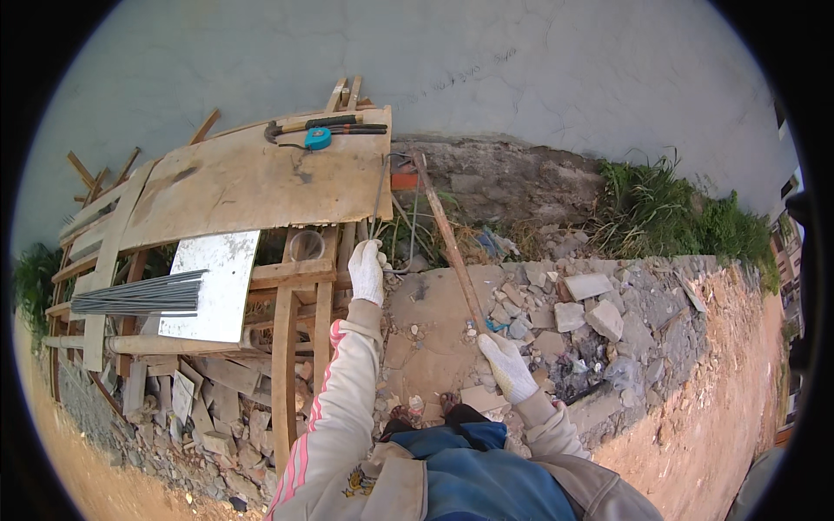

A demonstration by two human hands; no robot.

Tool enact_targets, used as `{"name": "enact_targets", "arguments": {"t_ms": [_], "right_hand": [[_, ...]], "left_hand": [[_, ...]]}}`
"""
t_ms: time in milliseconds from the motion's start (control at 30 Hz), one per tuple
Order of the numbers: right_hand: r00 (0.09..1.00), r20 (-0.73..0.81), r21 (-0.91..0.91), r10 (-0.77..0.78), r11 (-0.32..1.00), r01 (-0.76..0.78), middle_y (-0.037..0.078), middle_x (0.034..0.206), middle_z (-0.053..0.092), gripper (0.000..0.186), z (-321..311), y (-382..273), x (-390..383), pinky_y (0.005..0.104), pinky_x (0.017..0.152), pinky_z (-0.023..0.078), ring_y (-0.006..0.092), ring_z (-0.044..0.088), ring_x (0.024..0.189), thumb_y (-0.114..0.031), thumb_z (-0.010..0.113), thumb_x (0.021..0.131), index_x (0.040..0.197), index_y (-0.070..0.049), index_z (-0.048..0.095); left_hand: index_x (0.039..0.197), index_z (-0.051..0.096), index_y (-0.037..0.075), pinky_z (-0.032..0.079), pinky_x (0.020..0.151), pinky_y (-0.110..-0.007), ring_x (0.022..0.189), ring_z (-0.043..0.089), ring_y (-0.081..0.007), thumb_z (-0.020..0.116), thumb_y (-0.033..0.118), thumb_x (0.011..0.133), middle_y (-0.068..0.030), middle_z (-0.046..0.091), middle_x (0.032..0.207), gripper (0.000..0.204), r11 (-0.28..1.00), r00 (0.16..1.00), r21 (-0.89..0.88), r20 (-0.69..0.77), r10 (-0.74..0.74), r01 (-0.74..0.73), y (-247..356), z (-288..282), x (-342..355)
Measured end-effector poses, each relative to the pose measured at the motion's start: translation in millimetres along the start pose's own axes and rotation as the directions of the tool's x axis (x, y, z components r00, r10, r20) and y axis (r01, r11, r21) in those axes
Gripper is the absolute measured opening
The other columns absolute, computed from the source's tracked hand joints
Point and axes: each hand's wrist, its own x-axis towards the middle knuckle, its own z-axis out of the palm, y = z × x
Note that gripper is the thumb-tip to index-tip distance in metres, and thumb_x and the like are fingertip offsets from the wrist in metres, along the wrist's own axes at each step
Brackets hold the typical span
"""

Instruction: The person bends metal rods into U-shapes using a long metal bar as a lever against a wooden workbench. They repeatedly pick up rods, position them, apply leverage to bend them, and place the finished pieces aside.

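My left hand (pixel 366 271), in a white knit glove, is closed on a thin grey metal rod (pixel 380 193) beside the right end of the wooden bench. The rod is bent into angled sides near an orange-red block (pixel 404 181). My right hand (pixel 508 366), gloved the same way, is closed at the near end of a long rusty brown bar (pixel 448 234). That bar slants away to the far left, its far end close to the bent rod. Whether the two touch is too small to tell. A bundle of straight grey rods (pixel 139 293) lies on the bench's left part.
On the plywood bench top (pixel 226 182) lie a hammer (pixel 295 128), a teal tape measure (pixel 318 138) and a dark-handled tool (pixel 360 129). A white board (pixel 213 286) rests under the rods' ends. Broken rubble (pixel 599 317) lies to the right, before a grey wall (pixel 521 78).
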Motion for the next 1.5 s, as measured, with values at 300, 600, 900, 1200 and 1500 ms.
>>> {"name": "enact_targets", "arguments": {"t_ms": [300, 600, 900, 1200, 1500], "right_hand": [[0.946, -0.197, -0.307, -0.258, 0.932, 0.190, -0.004, 0.084, 0.061, 0.019, -111.9, 44.2, 32.0, 0.0261, 0.063, 0.043, 0.0058, 0.051, 0.074, -0.019, 0.075, 0.101, 0.109, -0.003, 0.070], [0.972, -0.049, -0.795, -0.228, 0.598, 0.100, 0.012, 0.090, 0.073, 0.046, -256.8, 96.6, 99.6, 0.0396, 0.072, 0.053, 0.0162, 0.061, 0.076, -0.024, 0.077, 0.097, 0.131, 0.005, 0.071], [0.930, 0.023, -0.998, 0.368, 0.070, -0.003, 0.022, 0.098, 0.076, 0.047, -397.0, 156.2, 191.8, 0.0441, 0.078, 0.055, 0.0263, 0.069, 0.086, -0.034, 0.075, 0.097, 0.123, 0.005, 0.074], [0.853, 0.241, -0.882, 0.464, -0.262, 0.392, 0.027, 0.101, 0.076, 0.051, -387.6, 118.8, 261.2, 0.0481, 0.084, 0.056, 0.0376, 0.075, 0.095, -0.041, 0.072, 0.097, 0.121, 0.003, 0.076], [0.929, 0.155, -0.987, 0.335, 0.017, 0.158, 0.031, 0.105, 0.076, 0.051, -365.9, 144.6, 285.6, 0.0511, 0.093, 0.057, 0.0481, 0.074, 0.106, -0.047, 0.068, 0.096, 0.116, -0.001, 0.079]], "left_hand": [[0.114, 0.068, 0.002, 0.045, 0.058, -0.028, 0.064, 0.048, -0.0081, 0.058, 0.025, 0.110, 0.0026, 0.050, 0.074, 0.024, 0.979, 0.976, -0.004, 0.080, 0.203, -0.203, 38.8, 60.0, -31.6], [0.110, 0.070, 0.001, 0.047, 0.063, -0.030, 0.069, 0.056, -0.0126, 0.057, 0.027, 0.111, -0.0016, 0.060, 0.078, 0.028, 0.947, 0.999, 0.317, -0.041, -0.033, 0.045, -75.8, -13.4, -168.2], [0.116, 0.071, -0.005, 0.061, 0.081, -0.043, 0.101, 0.076, -0.0321, 0.066, 0.026, 0.097, -0.0200, 0.077, 0.096, 0.036, 0.795, 0.177, -0.484, -0.802, -0.570, 0.366, -288.0, -121.6, -394.0], [0.131, 0.066, -0.011, 0.057, 0.101, -0.047, 0.103, 0.075, -0.0396, 0.067, 0.036, 0.092, -0.0270, 0.076, 0.114, 0.060, 0.908, -0.289, -0.366, -0.864, -0.413, -0.205, -382.1, -185.5, -449.0], [0.130, 0.072, 0.000, 0.055, 0.101, -0.040, 0.113, 0.074, -0.0323, 0.066, 0.037, 0.100, -0.0224, 0.078, 0.118, 0.048, 0.835, 0.657, 0.230, -0.729, -0.193, 0.500, -265.8, -83.0, -327.3]]}}
